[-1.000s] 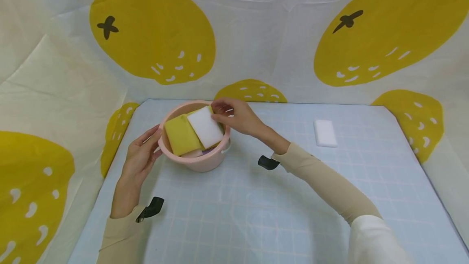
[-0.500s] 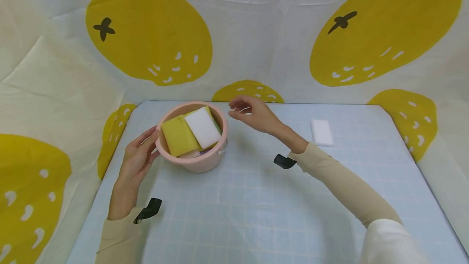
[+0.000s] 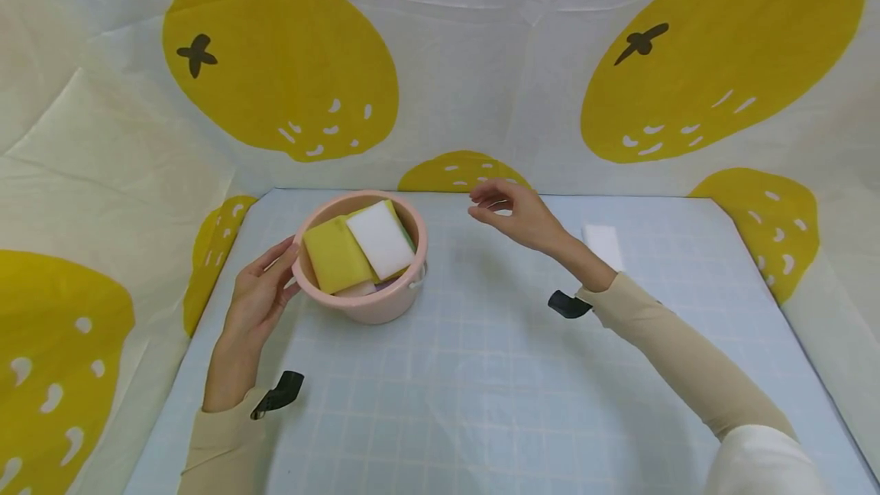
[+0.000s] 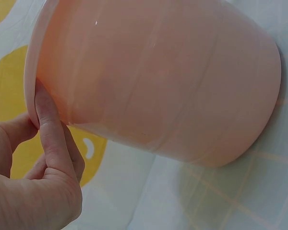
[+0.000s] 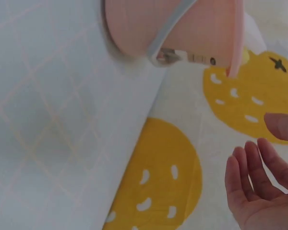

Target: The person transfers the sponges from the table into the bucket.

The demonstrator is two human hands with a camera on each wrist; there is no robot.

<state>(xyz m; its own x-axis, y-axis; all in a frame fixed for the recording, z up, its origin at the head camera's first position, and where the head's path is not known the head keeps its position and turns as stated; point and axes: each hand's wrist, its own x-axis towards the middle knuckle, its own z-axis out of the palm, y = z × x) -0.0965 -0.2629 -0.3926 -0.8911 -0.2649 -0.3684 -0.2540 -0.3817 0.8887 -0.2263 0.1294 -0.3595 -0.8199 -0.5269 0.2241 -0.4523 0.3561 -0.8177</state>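
A pink bucket (image 3: pixel 385 308) stands at the back left of the table, filled with several sponges. On top lie a yellow sponge (image 3: pixel 337 254) and a white sponge (image 3: pixel 380 239). My left hand (image 3: pixel 257 300) pinches the bucket's rim on its left side; in the left wrist view, fingers lie under the rim and the thumb is at its edge. To the right of the bucket, my right hand (image 3: pixel 519 214) hovers apart from it with loosely bent fingers and nothing in them. Another white sponge (image 3: pixel 603 245) lies on the table, partly hidden behind the right forearm.
The table (image 3: pixel 440 403) has a pale blue cover with a grid pattern. Behind it and at the left hangs a white cloth (image 3: pixel 481 59) with large yellow fruit prints. A light handle (image 5: pixel 170 28) hangs at the bucket's side in the right wrist view.
My right hand has let go of the white sponge in the bucket and moved right, away from the rim. My left hand still holds the bucket's rim.
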